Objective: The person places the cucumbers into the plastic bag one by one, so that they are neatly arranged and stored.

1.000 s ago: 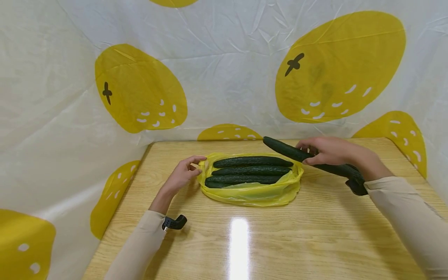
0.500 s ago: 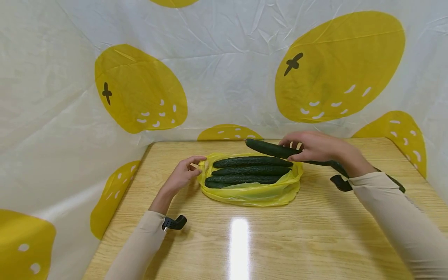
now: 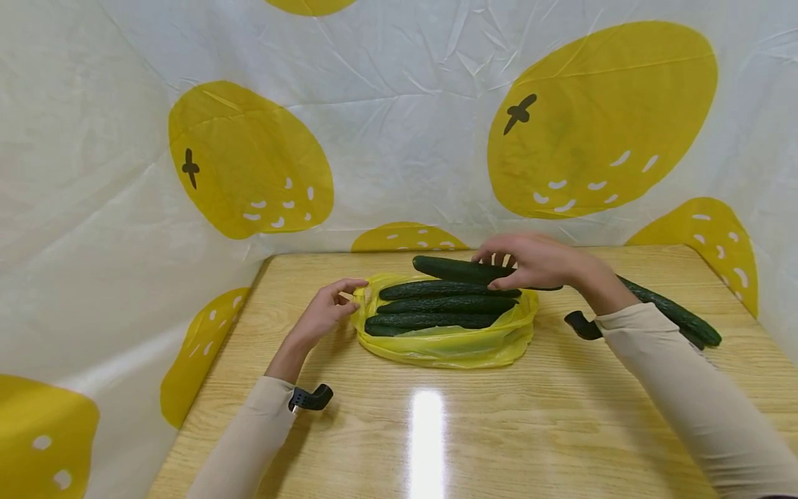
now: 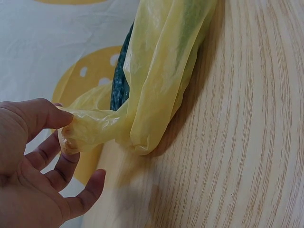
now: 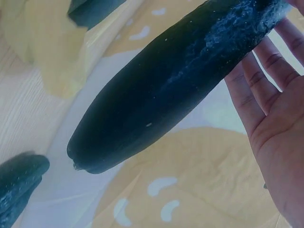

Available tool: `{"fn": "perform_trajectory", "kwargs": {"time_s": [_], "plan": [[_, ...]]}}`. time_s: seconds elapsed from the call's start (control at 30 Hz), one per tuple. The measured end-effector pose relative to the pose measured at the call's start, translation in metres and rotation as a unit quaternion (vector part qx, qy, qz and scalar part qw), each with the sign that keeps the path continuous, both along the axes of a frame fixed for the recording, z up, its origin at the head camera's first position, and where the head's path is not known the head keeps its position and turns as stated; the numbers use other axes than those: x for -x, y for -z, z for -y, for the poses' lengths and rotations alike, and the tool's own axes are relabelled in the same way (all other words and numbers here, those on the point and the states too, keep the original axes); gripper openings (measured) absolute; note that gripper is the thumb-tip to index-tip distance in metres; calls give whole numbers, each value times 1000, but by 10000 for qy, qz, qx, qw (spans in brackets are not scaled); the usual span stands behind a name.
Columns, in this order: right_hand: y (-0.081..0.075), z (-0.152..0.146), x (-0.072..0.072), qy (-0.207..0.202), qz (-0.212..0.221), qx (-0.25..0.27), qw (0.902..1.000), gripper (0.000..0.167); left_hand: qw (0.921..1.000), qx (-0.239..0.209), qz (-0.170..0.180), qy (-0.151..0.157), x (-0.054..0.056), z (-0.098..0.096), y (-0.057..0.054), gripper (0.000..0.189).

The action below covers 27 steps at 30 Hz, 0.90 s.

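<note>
My left hand (image 3: 323, 312) pinches the left edge of a yellow plastic bag (image 3: 451, 350) on the table; the left wrist view shows thumb and fingers on its gathered plastic (image 4: 92, 128). Three dark green cucumbers (image 3: 447, 305) lie side by side in the open bag. Another cucumber (image 3: 444, 268) is in my right hand (image 3: 539, 262), held over the bag's back edge with its tip pointing left. Up close in the right wrist view, that cucumber (image 5: 156, 90) runs diagonally, its blunt end toward the camera. The far end of the grip is out of frame there.
At the right of the wooden table (image 3: 517, 430), more cucumber (image 3: 673, 310) lies partly behind my right forearm; how many pieces cannot be told. A white sheet with yellow fruit prints (image 3: 399, 159) stands along the back and left. Both wrists carry black camera mounts.
My right hand has moved left with the cucumber, from beside the bag to over its back right part. The cucumber has levelled out. My left hand stays on the bag's edge.
</note>
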State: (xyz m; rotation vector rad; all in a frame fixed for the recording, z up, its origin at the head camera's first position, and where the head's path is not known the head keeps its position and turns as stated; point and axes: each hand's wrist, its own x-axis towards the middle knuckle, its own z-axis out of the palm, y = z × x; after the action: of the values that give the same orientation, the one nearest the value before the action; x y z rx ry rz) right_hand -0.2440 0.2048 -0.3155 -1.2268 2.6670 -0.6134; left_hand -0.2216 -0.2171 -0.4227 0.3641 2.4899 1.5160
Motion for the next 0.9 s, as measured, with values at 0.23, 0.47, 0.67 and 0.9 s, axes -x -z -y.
{"fn": "perform_trajectory", "kwargs": {"time_s": [0.23, 0.47, 0.67, 0.9], "plan": [[0, 14, 2, -206, 56, 164, 9996, 43, 10000, -3, 4, 12, 0, -1, 0, 44], [4, 27, 5, -323, 119, 242, 9991, 47, 10000, -29, 73, 43, 0, -1, -1, 46], [8, 38, 5, -435, 193, 313, 9984, 47, 9999, 8, 158, 61, -6, -7, -17, 45], [19, 49, 2, -584, 328, 193, 9976, 47, 9999, -2, 117, 36, 2, -3, -2, 46]]}}
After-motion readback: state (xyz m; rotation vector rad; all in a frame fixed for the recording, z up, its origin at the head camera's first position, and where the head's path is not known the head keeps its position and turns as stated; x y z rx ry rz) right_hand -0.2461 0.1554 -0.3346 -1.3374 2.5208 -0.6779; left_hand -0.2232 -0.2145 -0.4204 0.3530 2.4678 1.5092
